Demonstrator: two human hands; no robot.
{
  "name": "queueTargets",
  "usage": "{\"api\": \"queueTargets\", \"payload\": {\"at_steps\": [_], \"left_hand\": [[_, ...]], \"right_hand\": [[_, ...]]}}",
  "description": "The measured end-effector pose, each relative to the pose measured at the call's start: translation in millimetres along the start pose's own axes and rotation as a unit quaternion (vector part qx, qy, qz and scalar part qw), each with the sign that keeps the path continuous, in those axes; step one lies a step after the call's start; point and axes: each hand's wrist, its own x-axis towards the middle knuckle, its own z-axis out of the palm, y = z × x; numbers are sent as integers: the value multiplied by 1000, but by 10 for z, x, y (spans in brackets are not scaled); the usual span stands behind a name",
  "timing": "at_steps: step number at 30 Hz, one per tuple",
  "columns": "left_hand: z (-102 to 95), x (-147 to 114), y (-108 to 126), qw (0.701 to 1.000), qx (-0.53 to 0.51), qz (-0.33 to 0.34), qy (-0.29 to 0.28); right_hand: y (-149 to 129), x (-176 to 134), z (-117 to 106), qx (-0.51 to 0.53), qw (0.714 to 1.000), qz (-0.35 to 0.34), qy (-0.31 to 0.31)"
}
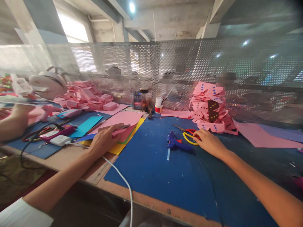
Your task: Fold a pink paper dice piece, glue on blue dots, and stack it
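My left hand (104, 138) rests over a pile of coloured sheets, its fingers closed on a piece of pink paper (123, 133); the fingertips are partly hidden. Yellow and green sheets show beneath the pink sheet (130, 118). My right hand (209, 142) has its fingers round the handles of a pair of scissors (191, 138), red and yellow, with the blades pointing left and away. Just left of the scissors lies a blue glue gun (178, 145) on its side, a clear glue stick poking out of it. Both lie on the blue mat (149, 167).
Pink folded pieces are heaped at the back left (85, 96) and stacked at the back right (210, 107). A small red-and-white cup (158, 108) stands before the perforated screen (151, 63). A white cable (125, 179) crosses the table edge. Another person's arm (14, 123) is at far left.
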Motion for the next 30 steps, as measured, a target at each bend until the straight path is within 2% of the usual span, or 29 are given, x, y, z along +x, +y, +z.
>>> {"api": "queueTargets", "payload": {"at_steps": [3, 12, 24, 30], "left_hand": [[-47, -30, 38, 999, 37, -16, 27], [-62, -40, 52, 996, 49, 36, 66], [-31, -15, -25, 993, 76, 86, 27], [-38, -37, 5, 994, 84, 64, 34]], "right_hand": [[-5, -3, 0, 1, 1000, 4, -2], [-9, -1, 0, -13, 1000, 2, -5], [-7, 0, 0, 4, 1000, 5, 1], [-33, -8, -18, -1, 1000, 9, -2]]}}
